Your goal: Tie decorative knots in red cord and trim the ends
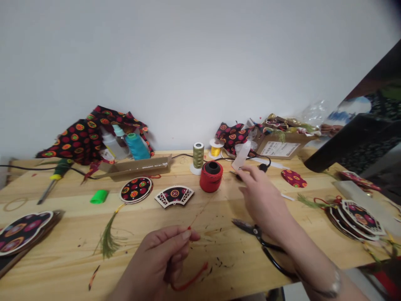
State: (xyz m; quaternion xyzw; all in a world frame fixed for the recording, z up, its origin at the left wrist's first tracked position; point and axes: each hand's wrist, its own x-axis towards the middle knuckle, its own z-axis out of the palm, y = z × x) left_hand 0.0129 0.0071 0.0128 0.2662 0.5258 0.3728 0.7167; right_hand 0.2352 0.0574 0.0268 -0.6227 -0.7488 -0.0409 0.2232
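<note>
My left hand (163, 257) pinches a thin red cord (203, 212) between thumb and forefinger. From the pinch the cord runs up toward a spool of red thread (211, 176), and a thicker red tail (191, 280) hangs below the hand. My right hand (263, 196) reaches forward with its fingers stretched out beside a whitish translucent object (242, 155), perhaps a small bottle; whether they touch it is unclear. Black-handled scissors (257, 232) lie on the table under the right wrist, blades pointing left.
A fan-shaped ornament (174, 195) and a round one with a green tassel (135, 190) lie left of centre. Green thread (198, 155) stands behind the red spool. A cardboard box (280, 146) is back right, stacked ornaments (357, 219) far right, a screwdriver (52, 184) left.
</note>
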